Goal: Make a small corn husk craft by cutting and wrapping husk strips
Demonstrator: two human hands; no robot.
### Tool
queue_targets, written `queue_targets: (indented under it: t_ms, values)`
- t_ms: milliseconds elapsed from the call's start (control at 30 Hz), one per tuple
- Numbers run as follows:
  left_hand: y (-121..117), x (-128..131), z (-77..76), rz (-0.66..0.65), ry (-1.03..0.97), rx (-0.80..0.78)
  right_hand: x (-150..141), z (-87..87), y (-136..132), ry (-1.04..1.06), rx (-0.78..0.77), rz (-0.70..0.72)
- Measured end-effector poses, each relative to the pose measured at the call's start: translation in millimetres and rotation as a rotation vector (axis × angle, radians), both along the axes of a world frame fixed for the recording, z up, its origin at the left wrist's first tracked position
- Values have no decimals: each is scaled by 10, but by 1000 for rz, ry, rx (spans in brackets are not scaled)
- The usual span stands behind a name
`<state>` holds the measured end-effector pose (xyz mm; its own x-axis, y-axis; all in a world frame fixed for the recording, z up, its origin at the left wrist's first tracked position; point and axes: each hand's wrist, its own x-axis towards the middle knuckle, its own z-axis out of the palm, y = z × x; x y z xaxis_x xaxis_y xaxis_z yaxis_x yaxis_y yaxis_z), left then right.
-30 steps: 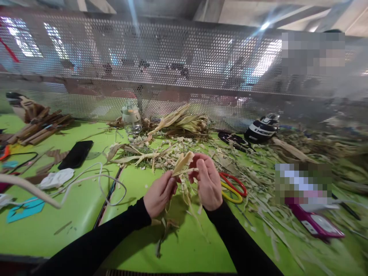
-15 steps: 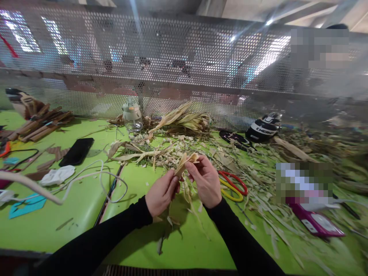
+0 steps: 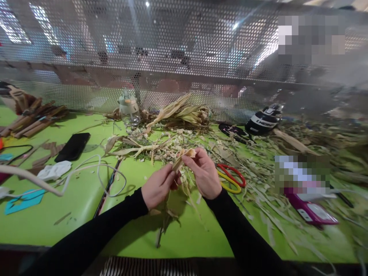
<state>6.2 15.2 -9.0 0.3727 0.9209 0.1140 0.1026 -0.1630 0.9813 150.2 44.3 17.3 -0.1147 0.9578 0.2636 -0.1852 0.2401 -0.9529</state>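
My left hand (image 3: pixel 157 188) and my right hand (image 3: pixel 204 174) meet over the green table (image 3: pixel 86 214), both closed on a dried corn husk (image 3: pixel 181 158). The left fingers pinch its lower part, with loose strips hanging below the hand. The right thumb and fingers pinch the pale upper tip. Both arms are in black sleeves.
Red and yellow scissors (image 3: pixel 232 177) lie just right of my right hand. A heap of dry husks (image 3: pixel 175 115), a small bottle (image 3: pixel 129 111), a black phone (image 3: pixel 73 146), a white cable (image 3: pixel 94 172), sticks (image 3: pixel 31 119) and a pink device (image 3: pixel 310 211) lie around. A perforated metal screen (image 3: pixel 172 57) backs the table.
The husk tip has been bent over from upright toward the right by my right fingers. The view has tilted slightly downward; the hands stay in the same spot.
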Motion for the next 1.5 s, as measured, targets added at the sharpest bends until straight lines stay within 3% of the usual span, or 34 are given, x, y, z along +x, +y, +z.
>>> queue_targets:
  t_ms: [133, 333, 633, 800, 1000, 1200, 1267, 1400, 1500]
  values:
    - [13, -8, 81, -62, -238, -185, -37, -18, -32, -11, -61, 65]
    - [39, -7, 104, -103, -338, -311, -65, -10, -54, -1, -90, 109]
    - [54, -79, 131, -158, -344, -378, -29, -56, 44, 22, -103, 137]
    - [106, -102, 69, -168, -188, -348, 41, -71, 32, -171, -68, 51]
    - [122, -49, -3, -25, -336, -317, 141, -109, -51, -429, -82, 77]
    - [66, -27, 80, 122, -652, -247, -129, -189, -281, -100, -304, 324]
    - [57, -33, 106, 147, -712, -182, -195, -208, -334, -98, -314, 360]
    - [52, -42, 107, 171, -706, -14, -219, -247, -401, -436, -135, 323]
    - [35, -31, 110, 189, -701, -34, -222, -264, -456, -740, 42, 193]
